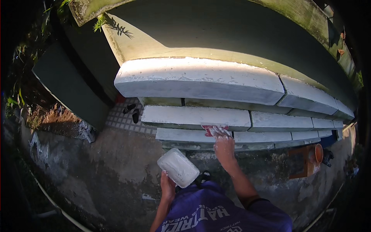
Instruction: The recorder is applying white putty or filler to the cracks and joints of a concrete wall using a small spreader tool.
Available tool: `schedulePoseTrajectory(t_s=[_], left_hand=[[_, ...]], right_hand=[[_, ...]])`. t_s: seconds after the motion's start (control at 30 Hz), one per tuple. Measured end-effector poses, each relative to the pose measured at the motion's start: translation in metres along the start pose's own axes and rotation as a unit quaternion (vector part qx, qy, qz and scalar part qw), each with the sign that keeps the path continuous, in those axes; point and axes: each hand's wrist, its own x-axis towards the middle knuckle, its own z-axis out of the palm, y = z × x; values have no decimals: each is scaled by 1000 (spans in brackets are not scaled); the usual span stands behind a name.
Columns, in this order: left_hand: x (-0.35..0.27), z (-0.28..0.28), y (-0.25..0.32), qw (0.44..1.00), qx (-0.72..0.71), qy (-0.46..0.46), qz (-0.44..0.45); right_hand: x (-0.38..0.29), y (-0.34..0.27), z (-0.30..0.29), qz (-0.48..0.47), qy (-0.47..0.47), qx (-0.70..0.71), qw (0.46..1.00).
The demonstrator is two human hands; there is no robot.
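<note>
In my left hand is a shallow rectangular container of white paste, held by its near left edge in front of my body. My right hand, smeared with white, grips a red putty scraper. The scraper's blade lies at the front edge of the middle white-coated step ledge. Below it runs a lower white-coated ledge, partly hidden by my right hand. The upper, wider ledge has a patchy white coat with grey specks.
Dark vertical gaps split the ledges. A pair of black sandals lies on checkered tiles at left. An orange bucket is beside a brown wooden frame at right. A mossy wall rises behind; a white scrap lies on the concrete floor.
</note>
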Motion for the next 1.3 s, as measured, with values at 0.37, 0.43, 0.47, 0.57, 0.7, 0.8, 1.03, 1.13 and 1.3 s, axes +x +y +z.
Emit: schedulePoseTrajectory(t_s=[0.37, 0.43, 0.47, 0.57, 0.7, 0.8, 1.03, 1.13, 1.3], left_hand=[[2, -3, 10, 1000, -24, -4, -5], [4, -8, 9, 1000, -20, 1, 8], [5, -7, 9, 1000, -20, 1, 8], [3, -1, 9, 1000, -15, -8, -2], [8, -3, 6, 1000, -8, -21, -12], [6, 0, 8, 1000, -2, -21, -17], [3, 1, 8, 1000, 6, -11, -13], [6, 0, 9, 999, 24, -21, -19], [3, 0, 9, 999, 31, 3, -12]], right_hand=[[14, 5, 38, -22, -17, -2, 1000], [9, 2, 15, -37, 0, 39, 999], [11, 6, 11, -23, 23, 61, 998], [23, 35, 24, -25, 100, 42, 994], [39, 38, 47, 8, 73, -59, 996], [23, 32, 53, -17, 49, -74, 996], [19, 23, 14, -1, 86, 79, 993], [39, 42, 36, -33, 99, -3, 995], [10, 23, 20, -38, 46, 15, 998]])
